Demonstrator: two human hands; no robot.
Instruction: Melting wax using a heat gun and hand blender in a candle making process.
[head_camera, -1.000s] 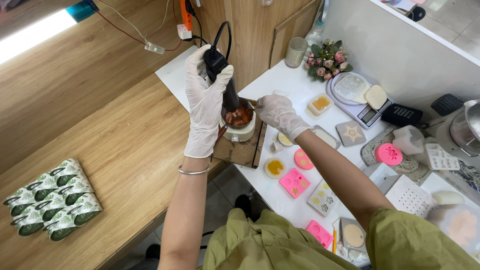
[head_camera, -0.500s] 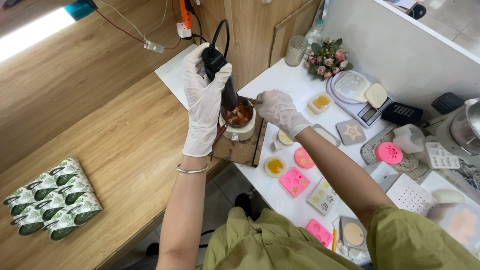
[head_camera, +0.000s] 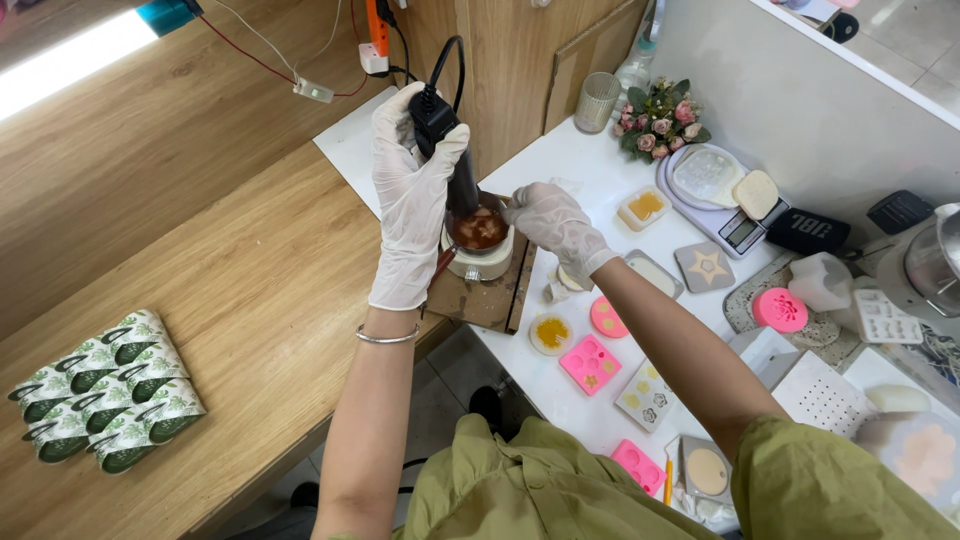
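Observation:
My left hand (head_camera: 415, 195), in a white glove, grips a black corded hand blender (head_camera: 447, 150) that points down into a small metal pot (head_camera: 480, 232) of brown liquid. The pot sits on a white base on a brown mat (head_camera: 490, 298). My right hand (head_camera: 555, 222), also gloved, holds the pot at its right side.
Pink silicone moulds (head_camera: 590, 364), a yellow-filled round mould (head_camera: 551, 333), a star mould (head_camera: 704, 266), a kitchen scale (head_camera: 722, 195), a small flower bouquet (head_camera: 659, 117) and a glass (head_camera: 597, 101) stand on the white table (head_camera: 570, 165). Leaf-patterned packets (head_camera: 105, 388) lie on the wooden counter (head_camera: 220, 290).

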